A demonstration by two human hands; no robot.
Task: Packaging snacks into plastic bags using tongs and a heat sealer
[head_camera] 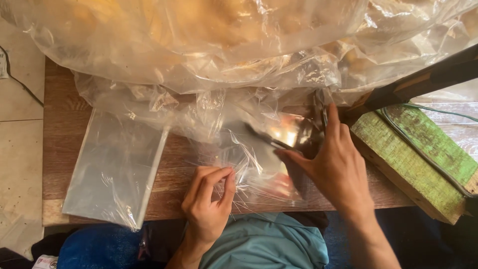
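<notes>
Clear plastic film makes up nearly everything on the wooden surface (59, 149). The left hand (209, 199) has its fingers curled and pinched shut on the near edge of a small clear bag (249, 169), pressing it against the surface. The right hand (338, 164) is partly closed: thumb and fingers grip a pair of dark metal tongs (271, 142), whose tips extend away from that hand toward the left and sit at or inside the mouth of the small clear bag.

Orientation: the tongs lie with their long axis running diagonally, from the right hand's palm up and leftward. The small clear bag lies flat between the two hands, its long axis roughly across the view; the open end appears to face the right hand, though the crumpled film makes this uncertain.

Progress, as a judgement: the small clear bag looks nearly empty. An orange-red patch shows through the film near the right hand, but whether it is contents or a reflection cannot be told. Filling therefore appears to be at an early stage.

Beyond both hands lies a large clear sack (199, 40) holding pale yellow pieces. Left of the left hand rests a flat stack of empty bags (117, 169). Right of the right hand sits a green-painted wooden block (418, 159).
</notes>
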